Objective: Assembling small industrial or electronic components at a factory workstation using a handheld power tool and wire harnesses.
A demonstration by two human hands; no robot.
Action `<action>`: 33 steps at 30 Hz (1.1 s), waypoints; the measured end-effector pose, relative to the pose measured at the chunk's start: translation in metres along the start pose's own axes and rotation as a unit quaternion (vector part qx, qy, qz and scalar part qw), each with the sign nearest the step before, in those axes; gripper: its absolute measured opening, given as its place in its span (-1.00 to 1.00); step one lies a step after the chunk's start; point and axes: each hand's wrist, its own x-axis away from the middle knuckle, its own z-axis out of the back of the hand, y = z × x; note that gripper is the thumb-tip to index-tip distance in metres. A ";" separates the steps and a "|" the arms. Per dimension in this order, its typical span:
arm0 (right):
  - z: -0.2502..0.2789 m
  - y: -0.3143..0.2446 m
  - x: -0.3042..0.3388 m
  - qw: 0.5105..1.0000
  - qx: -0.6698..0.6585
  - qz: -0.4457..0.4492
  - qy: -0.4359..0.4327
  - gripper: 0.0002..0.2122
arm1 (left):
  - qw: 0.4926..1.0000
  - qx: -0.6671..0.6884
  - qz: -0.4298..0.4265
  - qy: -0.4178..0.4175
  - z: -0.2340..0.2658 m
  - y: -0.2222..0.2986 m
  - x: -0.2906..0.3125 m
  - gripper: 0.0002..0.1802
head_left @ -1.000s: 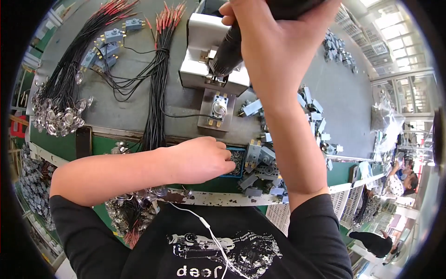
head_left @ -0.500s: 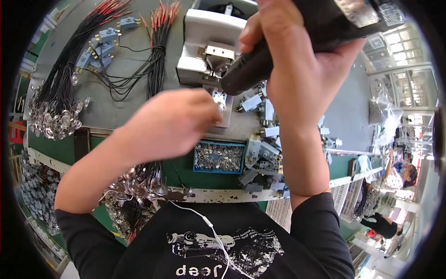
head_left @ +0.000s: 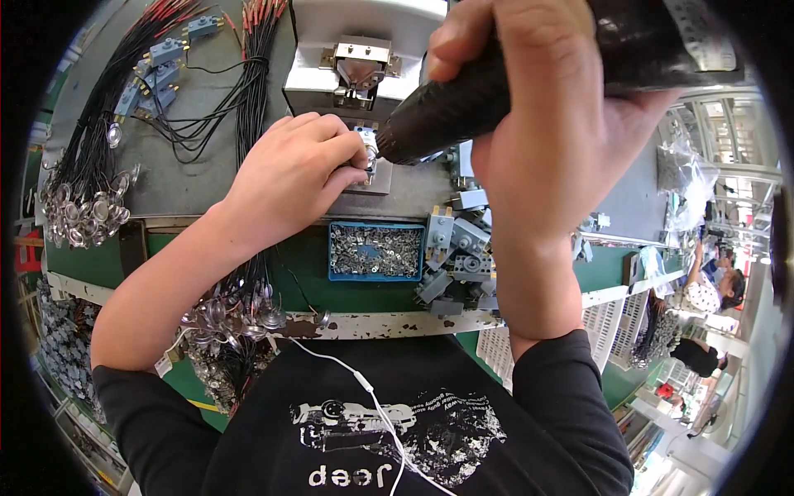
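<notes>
My right hand (head_left: 554, 124) wraps round a thick black tool (head_left: 455, 107), shaped like an electric screwdriver, held slantwise. The tool's tapered nose points down and left, right beside a small grey switch block (head_left: 365, 132) with metal parts. That block sits on a flat metal plate (head_left: 379, 183) in front of a white machine (head_left: 302, 78) with a metal clamp-like head (head_left: 362, 58). My left hand (head_left: 285, 178) is closed at the block's left side, thumb and forefinger pinched together. What lies between those fingertips is hidden. The tool's tip is hard to see against the block.
A blue tray (head_left: 376, 279) of small metal pieces lies near the table edge, beside several loose grey switch blocks (head_left: 470, 240). Black cables (head_left: 252, 116) with red ends and metal discs (head_left: 91, 207) lie at left, near wired grey blocks (head_left: 165, 54). A person (head_left: 707, 289) is at far right.
My left hand, blurred before, has moved up and slightly left and now pinches at the block. The whole view has shifted a little; the right hand keeps hold of the black tool.
</notes>
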 end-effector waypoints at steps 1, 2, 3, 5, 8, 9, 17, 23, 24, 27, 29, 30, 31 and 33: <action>-0.003 0.002 0.001 1.000 -0.004 0.002 -0.006 -0.56 | 1.000 -0.001 0.001 0.001 -0.001 0.001 0.000 -0.84; -0.004 0.004 0.000 1.000 -0.009 0.004 -0.012 -0.56 | 1.000 0.000 0.006 0.007 -0.002 0.001 0.000 -0.82; -0.003 0.005 -0.001 1.000 -0.013 0.006 -0.019 -0.56 | 1.000 0.001 0.012 0.013 -0.002 0.001 0.000 -0.80; -0.004 0.007 -0.002 0.999 -0.020 0.011 -0.030 -0.56 | 1.000 0.007 0.017 0.011 0.000 0.004 -0.001 -0.77; -0.002 0.008 -0.004 0.998 -0.032 0.018 -0.048 -0.57 | 1.000 0.013 0.023 0.011 0.001 0.005 -0.002 -0.72; -0.002 0.008 -0.005 0.998 -0.037 0.020 -0.055 -0.57 | 1.000 0.016 0.022 0.012 0.001 0.005 -0.002 -0.69; -0.010 0.021 -0.007 0.991 -0.072 0.032 -0.107 -0.59 | 1.000 0.008 0.027 -0.009 0.000 0.000 0.000 -0.63; -0.020 0.031 -0.015 0.985 -0.116 0.092 -0.094 -0.64 | 0.999 -0.004 0.031 -0.040 0.003 -0.001 -0.003 -0.60; -0.023 0.031 -0.015 0.977 -0.148 0.144 -0.058 -0.69 | 0.999 -0.003 0.030 -0.041 0.003 0.000 -0.004 -0.60; -0.013 0.021 -0.013 0.986 -0.098 0.074 -0.111 -0.76 | 0.999 -0.003 0.033 -0.040 0.003 -0.002 -0.001 -0.59; -0.009 0.019 -0.013 0.987 -0.087 0.073 -0.114 -0.76 | 0.999 0.002 0.029 -0.041 0.003 0.000 -0.003 -0.59; -0.008 0.018 -0.013 0.988 -0.076 0.071 -0.117 -0.76 | 0.999 0.006 0.026 -0.042 0.003 0.000 -0.004 -0.59; -0.008 0.019 -0.012 0.988 -0.070 0.068 -0.123 -0.76 | 0.999 0.004 0.030 -0.042 0.002 -0.001 -0.002 -0.59; -0.009 0.022 -0.011 0.987 -0.057 0.062 -0.134 -0.77 | 0.999 -0.005 0.035 -0.037 0.001 -0.003 0.003 -0.58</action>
